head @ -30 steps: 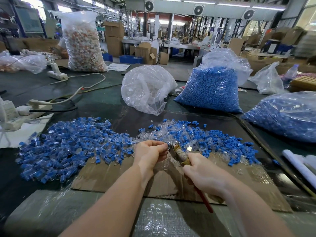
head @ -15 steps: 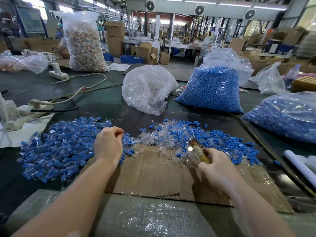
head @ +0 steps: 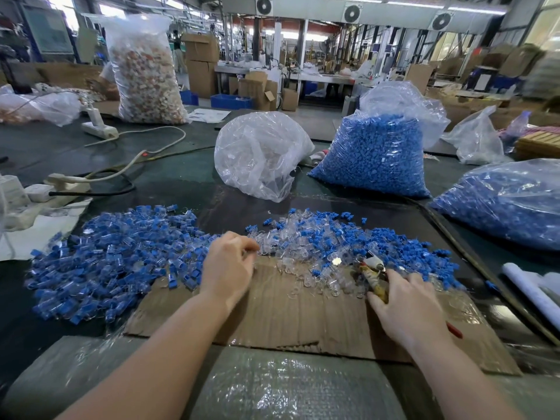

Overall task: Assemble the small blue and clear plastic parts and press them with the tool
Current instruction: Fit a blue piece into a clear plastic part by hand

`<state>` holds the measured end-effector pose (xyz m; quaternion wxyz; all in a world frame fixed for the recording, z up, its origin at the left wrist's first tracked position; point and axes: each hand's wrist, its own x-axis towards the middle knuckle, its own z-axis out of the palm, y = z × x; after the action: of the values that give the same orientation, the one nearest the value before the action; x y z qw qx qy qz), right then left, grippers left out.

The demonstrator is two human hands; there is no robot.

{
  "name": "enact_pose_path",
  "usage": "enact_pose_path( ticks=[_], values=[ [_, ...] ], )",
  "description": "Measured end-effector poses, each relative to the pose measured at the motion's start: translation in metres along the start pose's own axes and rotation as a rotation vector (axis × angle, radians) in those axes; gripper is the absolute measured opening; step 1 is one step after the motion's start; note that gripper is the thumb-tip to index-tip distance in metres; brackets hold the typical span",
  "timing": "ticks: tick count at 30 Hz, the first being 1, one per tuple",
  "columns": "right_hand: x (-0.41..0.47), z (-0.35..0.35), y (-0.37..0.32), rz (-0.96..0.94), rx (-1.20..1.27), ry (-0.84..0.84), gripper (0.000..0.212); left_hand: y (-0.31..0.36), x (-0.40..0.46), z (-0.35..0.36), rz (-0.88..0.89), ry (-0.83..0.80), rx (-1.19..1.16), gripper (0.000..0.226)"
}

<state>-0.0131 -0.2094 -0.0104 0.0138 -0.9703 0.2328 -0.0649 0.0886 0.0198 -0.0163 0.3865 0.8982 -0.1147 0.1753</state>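
On the brown cardboard sheet [head: 291, 310] in the middle of the dark surface [head: 169, 183] lie the small parts. A pile of loose blue and clear parts [head: 342, 247] sits at about 1 o'clock from the sheet's middle, spilling onto its far edge. A bigger pile of joined blue and clear pieces [head: 112, 256] lies at 9 o'clock, partly off the sheet.

The left hand [head: 227, 268] rests at the near edge of the loose pile, between the two piles. Its fingers are curled and the fingertips [head: 253, 248] meet at some clear parts, but what is in its grip is too small to tell.

The right hand [head: 406, 301] is at 3 o'clock on the sheet. Its grip is closed around the tool [head: 374, 275], which has a yellowish body and a shiny tip that pokes toward the loose pile. A red bit of the tool's handle sticks out behind the hand.

Farther back, at 12 o'clock, stands a clear bag [head: 257, 153]. Just to its right is a bag of blue parts [head: 375, 153], and another blue bag [head: 503, 204] lies at 2 o'clock. A tall bag of pale bits [head: 145, 68] stands at 11 o'clock. White power strips [head: 45, 189] with cords lie at 10 o'clock.
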Motion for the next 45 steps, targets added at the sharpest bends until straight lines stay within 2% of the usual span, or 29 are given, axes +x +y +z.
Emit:
enact_pose_path(
  ticks=[4,9,12,14,18,24,31,35,42,45],
  values=[
    [0.000,0.000,0.001,-0.003,-0.014,0.002,0.058,0.024,-0.015,0.026,0.076,-0.225,-0.072,0.016],
    [-0.002,-0.004,-0.001,0.014,-0.016,0.016,0.060,0.031,-0.027,0.041,0.095,-0.286,-0.040,0.030],
    [-0.001,-0.005,-0.011,-0.085,0.117,0.198,0.048,0.028,-0.031,0.041,0.104,-0.278,-0.039,0.028],
    [0.001,-0.005,-0.025,-0.217,0.236,0.240,0.034,0.027,-0.032,0.039,0.114,-0.254,-0.056,0.022],
    [0.007,-0.002,-0.054,-0.351,0.264,0.181,0.016,0.024,-0.032,0.037,0.083,-0.180,-0.101,0.010],
    [0.023,-0.007,-0.077,-0.309,0.074,0.073,0.012,0.024,-0.032,0.039,0.070,-0.147,-0.128,0.017],
    [0.035,-0.017,-0.094,-0.223,-0.006,-0.069,0.022,0.022,-0.032,0.041,0.125,-0.188,-0.079,0.026],
    [0.040,-0.018,-0.095,-0.185,0.014,-0.136,0.024,0.023,-0.032,0.040,0.104,-0.217,-0.094,0.023],
    [0.041,-0.014,-0.095,-0.195,0.017,-0.155,0.027,0.024,-0.032,0.039,0.091,-0.281,-0.080,0.019],
    [0.035,-0.010,-0.091,-0.221,0.042,-0.031,0.016,0.024,-0.031,0.039,0.096,-0.287,-0.100,0.021]
  ],
)
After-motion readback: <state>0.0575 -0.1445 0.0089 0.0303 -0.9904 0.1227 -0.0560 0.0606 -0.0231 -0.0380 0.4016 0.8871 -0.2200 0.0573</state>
